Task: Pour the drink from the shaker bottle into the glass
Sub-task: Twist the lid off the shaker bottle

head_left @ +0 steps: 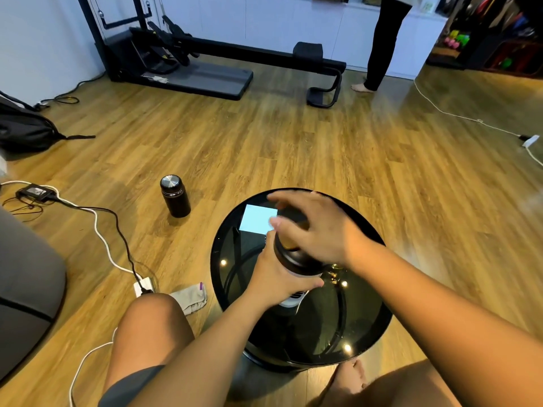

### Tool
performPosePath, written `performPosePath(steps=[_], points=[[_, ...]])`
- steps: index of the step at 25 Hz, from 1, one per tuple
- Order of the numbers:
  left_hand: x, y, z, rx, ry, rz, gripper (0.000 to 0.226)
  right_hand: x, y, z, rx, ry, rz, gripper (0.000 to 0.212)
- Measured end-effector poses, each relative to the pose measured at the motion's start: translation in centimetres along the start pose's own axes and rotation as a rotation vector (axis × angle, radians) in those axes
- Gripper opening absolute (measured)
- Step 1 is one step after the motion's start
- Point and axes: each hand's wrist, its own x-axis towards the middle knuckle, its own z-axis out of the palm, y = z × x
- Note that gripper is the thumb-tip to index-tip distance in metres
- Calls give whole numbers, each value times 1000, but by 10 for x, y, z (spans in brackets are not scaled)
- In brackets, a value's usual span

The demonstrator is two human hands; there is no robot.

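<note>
The shaker bottle (293, 261) stands upright on the round black glass table (364, 327), dark near the top with a pale lower part. My left hand (277, 279) is wrapped around its body. My right hand (317, 230) lies over its top, fingers curled on the black lid; the fingers are blurred. A glass (335, 271) shows only as a small glint just right of the bottle, mostly hidden under my right wrist.
A black flask (175, 195) stands on the wood floor left of the table. Cables, a power strip (144, 287) and a folded cloth (191, 298) lie near my left knee. A person (382, 39) stands at the back beside exercise equipment (205, 63).
</note>
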Motion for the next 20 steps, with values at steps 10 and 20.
performPosePath(steps=[10,20], points=[[1,-3,0,16,8,-26,114,-1,5,0,-226,32,133,66],[0,0,-1,24,-6,-23,96,-5,9,-1,-139,-153,87,74]])
